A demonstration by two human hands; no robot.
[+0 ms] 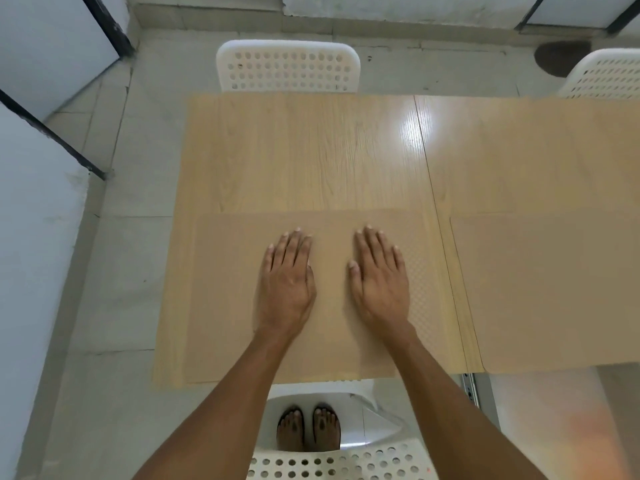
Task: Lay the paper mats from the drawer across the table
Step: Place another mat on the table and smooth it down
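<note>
We see a white perforated chair (288,67) at 12 o'clock behind the table, a second one (607,76) at 2 o'clock, and a third (341,460) at 6 o'clock. Grey tiled floor (114,271) fills 9 o'clock, with a dark stain (561,58) near the second chair.

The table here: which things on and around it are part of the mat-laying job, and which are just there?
Part of the job:
near paper mat under both flat hands, left hand, right hand
second paper mat to the right
table

Just there:
far white chair
second white chair
near chair
</note>
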